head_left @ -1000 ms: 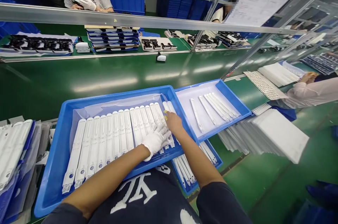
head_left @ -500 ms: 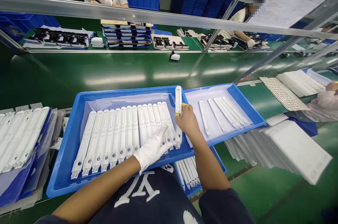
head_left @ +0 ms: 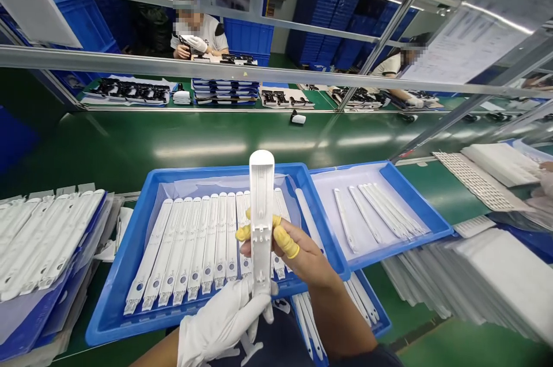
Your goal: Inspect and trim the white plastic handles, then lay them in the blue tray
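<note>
Since the earlier frame, we have brought the white plastic strip (head_left: 261,211) leftward and raised it upright, so it now stands over the large blue tray (head_left: 118,257).

The green counter (head_left: 194,148) runs across the scene, and a co-worker in a white shirt (head_left: 196,33) sits beyond it, well past the large blue tray. A second blue tray (head_left: 417,197) adjoins the large blue tray on its right, and a third blue tray (head_left: 380,321) lies partly under that corner. Stacked white strips in blue sleeves (head_left: 47,240) lie to the left of the large blue tray. Inside it, rows of white strips (head_left: 194,240) lie side by side on clear film, while a few loose strips (head_left: 380,211) lie in the second tray.

Our bare right hand (head_left: 294,252) is clenched around the middle of the held strip, with yellow finger cots (head_left: 283,238) on its fingers. Our white-gloved left hand (head_left: 220,321) is at the strip's lower end, though we cannot tell whether it grips.
</note>
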`<state>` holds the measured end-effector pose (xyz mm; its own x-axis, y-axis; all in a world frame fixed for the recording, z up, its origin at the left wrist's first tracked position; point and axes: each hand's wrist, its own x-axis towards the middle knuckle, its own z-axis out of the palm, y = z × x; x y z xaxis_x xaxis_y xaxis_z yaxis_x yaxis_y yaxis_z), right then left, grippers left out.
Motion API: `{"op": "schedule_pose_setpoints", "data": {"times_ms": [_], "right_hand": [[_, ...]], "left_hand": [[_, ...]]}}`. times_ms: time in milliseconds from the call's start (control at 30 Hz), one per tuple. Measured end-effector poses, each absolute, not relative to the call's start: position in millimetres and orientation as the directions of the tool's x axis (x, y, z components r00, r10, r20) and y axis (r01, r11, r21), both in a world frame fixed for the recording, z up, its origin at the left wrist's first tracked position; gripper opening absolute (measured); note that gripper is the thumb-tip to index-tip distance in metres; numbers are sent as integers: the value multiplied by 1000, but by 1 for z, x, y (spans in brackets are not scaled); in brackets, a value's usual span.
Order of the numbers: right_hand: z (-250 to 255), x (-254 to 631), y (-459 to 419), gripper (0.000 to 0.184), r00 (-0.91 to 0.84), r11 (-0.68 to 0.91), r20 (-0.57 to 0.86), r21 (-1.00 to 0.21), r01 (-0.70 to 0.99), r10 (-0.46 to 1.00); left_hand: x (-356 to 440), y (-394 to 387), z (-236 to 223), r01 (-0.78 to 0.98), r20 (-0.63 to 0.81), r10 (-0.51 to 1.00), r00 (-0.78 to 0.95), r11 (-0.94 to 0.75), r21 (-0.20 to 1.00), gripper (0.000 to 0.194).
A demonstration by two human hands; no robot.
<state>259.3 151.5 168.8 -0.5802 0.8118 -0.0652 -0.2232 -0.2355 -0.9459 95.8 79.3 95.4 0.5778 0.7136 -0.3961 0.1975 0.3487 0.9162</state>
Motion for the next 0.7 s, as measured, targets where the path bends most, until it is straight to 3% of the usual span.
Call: {"op": "schedule_pose_setpoints", "data": {"times_ms": [167, 267, 400, 500, 700], "right_hand": [[161, 245, 147, 54, -560, -331, -136, -907, -262, 817], [156, 237, 142, 58, -560, -379, -164, -878, -292, 812], [152, 232, 133, 64, -584, -400, -175, -873, -280, 792], [149, 231, 127, 63, -626, -364, -117, -888, -282, 771], [139, 227, 118, 56, -595, -431, -173, -842, -324, 785]], "left_hand": [[90, 72, 108, 173, -430, 653, 623, 421, 890, 54], [87, 67, 110, 185, -406, 696, 592, 373, 909, 50], [84, 74, 106, 184, -242, 814, 528, 169, 968, 42], [78, 89, 104, 181, -107, 878, 466, 24, 983, 47], [45, 88, 107, 264, 205, 937, 284, -282, 923, 34]]}}
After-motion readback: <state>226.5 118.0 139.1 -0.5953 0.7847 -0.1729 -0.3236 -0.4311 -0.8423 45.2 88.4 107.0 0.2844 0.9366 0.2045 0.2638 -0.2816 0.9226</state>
